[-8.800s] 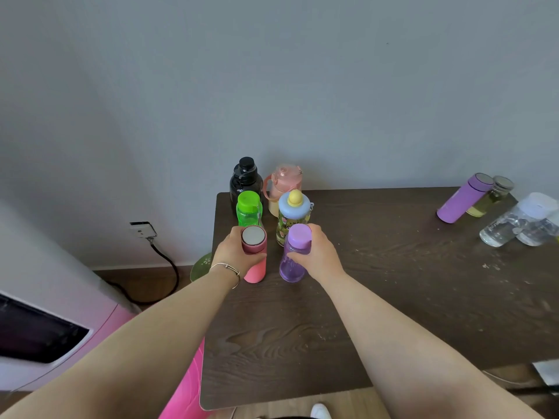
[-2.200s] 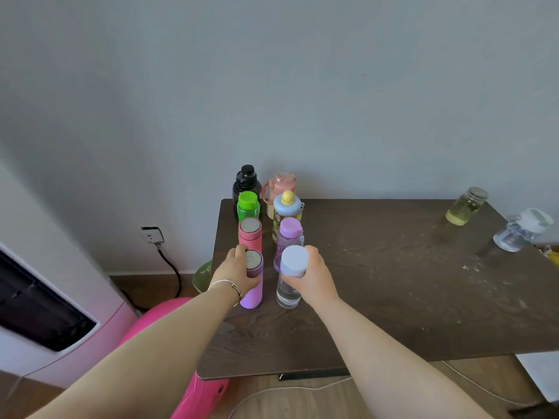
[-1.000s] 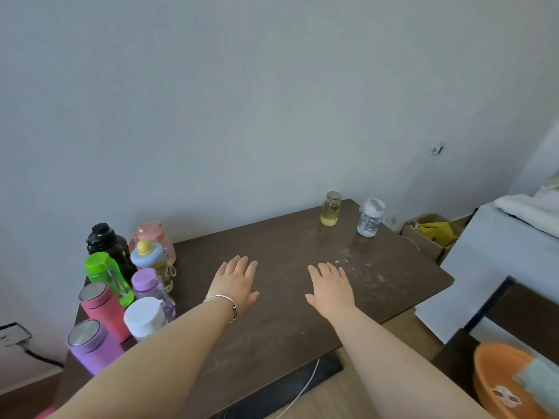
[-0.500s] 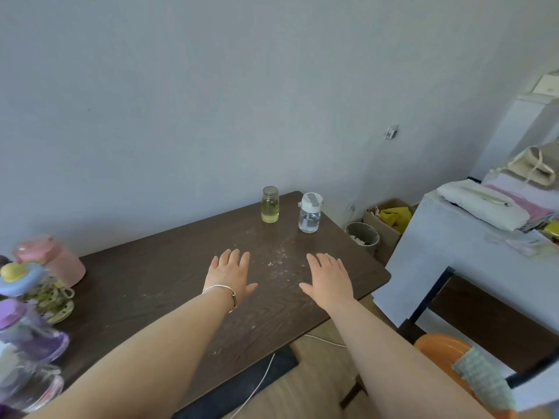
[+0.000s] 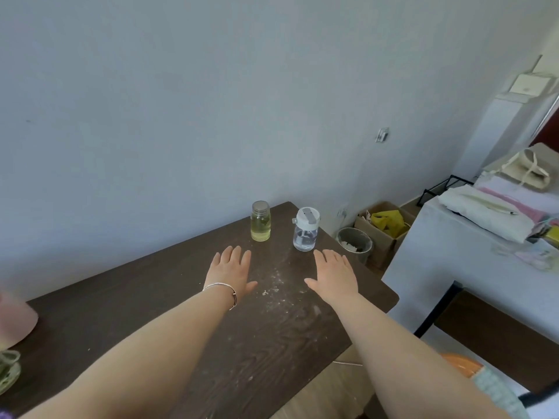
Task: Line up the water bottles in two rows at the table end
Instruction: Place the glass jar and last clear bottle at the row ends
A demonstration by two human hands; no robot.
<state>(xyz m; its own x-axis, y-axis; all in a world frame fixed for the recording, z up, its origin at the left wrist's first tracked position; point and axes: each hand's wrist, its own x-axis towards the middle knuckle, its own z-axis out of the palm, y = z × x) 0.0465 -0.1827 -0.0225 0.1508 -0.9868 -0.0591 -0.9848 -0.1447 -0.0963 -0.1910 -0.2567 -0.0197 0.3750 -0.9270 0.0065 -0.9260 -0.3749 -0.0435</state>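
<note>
Two bottles stand at the far right end of the dark wooden table (image 5: 151,297): a glass bottle of yellow liquid with a metal cap (image 5: 260,221) and a clear bottle with a white lid (image 5: 305,234). My left hand (image 5: 231,272), wearing a thin bracelet, hovers flat with fingers spread just short of the yellow bottle. My right hand (image 5: 334,275) is held the same way, just below the white-lidded bottle. Both hands hold nothing. At the left frame edge only a pink bottle (image 5: 13,322) and a slice of a patterned bottle (image 5: 7,370) show; the other bottles are out of frame.
White specks dust the table between my hands. Past the table's right end stand a grey waste bin (image 5: 355,244) and a cardboard box (image 5: 385,225). A white table with folded cloths (image 5: 484,213) stands on the right, an orange basin (image 5: 459,362) under it.
My view has swung right, away from the lined-up bottles, most of which left the frame. Both empty hands have reached closer to the yellow and white-lidded bottles.
</note>
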